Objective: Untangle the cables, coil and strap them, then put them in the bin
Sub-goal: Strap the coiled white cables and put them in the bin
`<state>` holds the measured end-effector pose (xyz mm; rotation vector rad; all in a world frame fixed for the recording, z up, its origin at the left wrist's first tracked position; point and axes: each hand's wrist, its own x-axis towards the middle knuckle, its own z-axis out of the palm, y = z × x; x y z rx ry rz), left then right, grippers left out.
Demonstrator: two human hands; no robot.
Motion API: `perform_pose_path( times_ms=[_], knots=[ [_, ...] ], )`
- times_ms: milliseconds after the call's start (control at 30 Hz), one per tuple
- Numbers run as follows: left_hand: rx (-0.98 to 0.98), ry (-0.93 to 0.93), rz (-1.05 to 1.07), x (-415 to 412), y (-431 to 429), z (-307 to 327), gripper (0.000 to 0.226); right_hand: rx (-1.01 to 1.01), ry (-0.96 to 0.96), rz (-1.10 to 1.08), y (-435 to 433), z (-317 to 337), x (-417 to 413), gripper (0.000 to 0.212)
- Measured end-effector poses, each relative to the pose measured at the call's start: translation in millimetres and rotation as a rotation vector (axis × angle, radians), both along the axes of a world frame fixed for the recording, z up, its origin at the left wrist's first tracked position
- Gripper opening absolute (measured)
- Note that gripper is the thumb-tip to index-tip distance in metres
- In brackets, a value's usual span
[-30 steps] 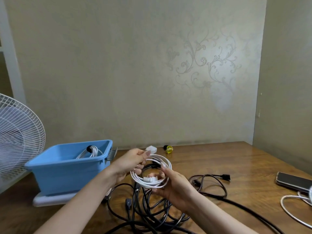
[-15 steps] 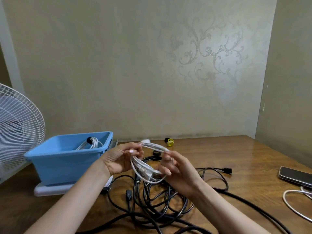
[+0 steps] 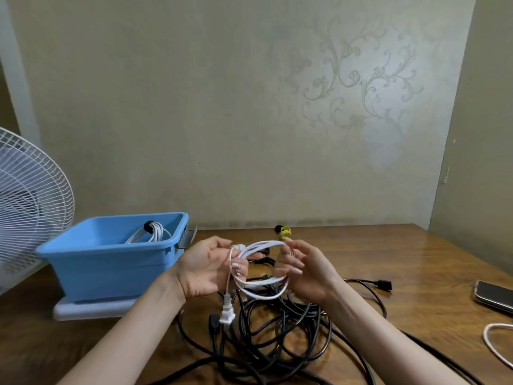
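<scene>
A coiled white cable (image 3: 259, 287) hangs between both hands above the table. My left hand (image 3: 206, 266) grips its left side, and the white plug (image 3: 227, 315) dangles below that hand. My right hand (image 3: 304, 269) pinches the coil's right side with curled fingers. Under the hands lies a tangle of black cables (image 3: 277, 337). The blue bin (image 3: 111, 257) stands at the left and holds a strapped white cable coil (image 3: 151, 232).
A white fan (image 3: 30, 201) stands at the far left beside the bin. A yellow and black strap (image 3: 283, 231) lies near the wall. A phone (image 3: 494, 295) and a loose white cable (image 3: 497, 345) are at the right edge of the wooden table (image 3: 388, 259).
The white coil has been turned and stretched wider between the hands. Its plug end has dropped free and now hangs below my left hand.
</scene>
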<state>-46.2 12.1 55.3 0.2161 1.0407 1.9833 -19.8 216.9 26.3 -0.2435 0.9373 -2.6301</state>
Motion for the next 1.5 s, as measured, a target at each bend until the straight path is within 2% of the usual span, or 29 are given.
perform_pose_path(
  times_ms=[67, 167, 267, 367, 433, 567, 667, 733, 867, 933, 967, 1033, 1067, 1133, 1233, 1367, 1500],
  knots=[
    [-0.181, 0.1, 0.13, -4, 2, -3, 0.046, 0.206, 0.004, -0.061, -2, -7, -8, 0.034],
    [-0.484, 0.362, 0.447, -17, 11, -15, 0.034, 0.409, 0.008, -0.104, -7, -14, -22, 0.045],
    [-0.558, 0.487, 0.7, -29, 14, -27, 0.021, 0.596, 0.02, -0.022, -5, -15, -33, 0.042],
    [-0.496, 0.488, 0.815, -32, 14, -38, 0.023, 0.851, 0.07, -0.01, 0, -16, -51, 0.041],
    [-0.424, 0.489, 0.843, -34, 12, -42, 0.024, 1.047, 0.108, -0.154, 4, -16, -75, 0.036],
    [-0.223, 0.446, 0.837, -37, 8, -41, 0.02, 1.572, 0.315, -0.511, 10, -24, -140, 0.01],
    [-0.14, 0.441, 0.784, -36, 4, -38, 0.011, 1.974, 0.471, -0.478, 15, -43, -179, 0.025],
    [-0.099, 0.458, 0.743, -36, -2, -38, 0.004, 2.026, 0.49, -0.435, 13, -59, -196, 0.028],
    [-0.117, 0.551, 0.703, -35, -5, -39, 0.017, 1.964, 0.376, -0.453, 13, -71, -201, 0.018],
    [-0.097, 0.555, 0.716, -34, -4, -39, 0.018, 1.834, 0.375, -0.541, 12, -59, -185, 0.018],
    [-0.084, 0.559, 0.73, -34, -3, -39, 0.017, 1.683, 0.379, -0.612, 10, -50, -174, 0.02],
    [-0.124, 0.625, 0.762, -34, -1, -40, 0.014, 1.236, 0.388, -0.664, 1, -26, -142, 0.02],
    [-0.18, 0.686, 0.778, -35, 1, -41, 0.013, 1.035, 0.401, -0.632, -3, -14, -122, 0.022],
    [-0.317, 0.813, 0.779, -34, 5, -45, 0.011, 0.772, 0.397, -0.517, -13, 1, -87, 0.026],
    [-0.473, 0.91, 0.669, -26, 16, -50, 0.014, 0.678, 0.346, -0.394, -23, -1, -47, 0.025],
    [-0.495, 0.958, 0.441, -17, 26, -56, 0.036, 0.598, 0.296, -0.284, -25, -19, -23, 0.028],
    [-0.527, 1.037, 0.451, -17, 27, -59, 0.029, 0.554, 0.286, -0.239, -21, -27, -20, 0.034]
  ],
)
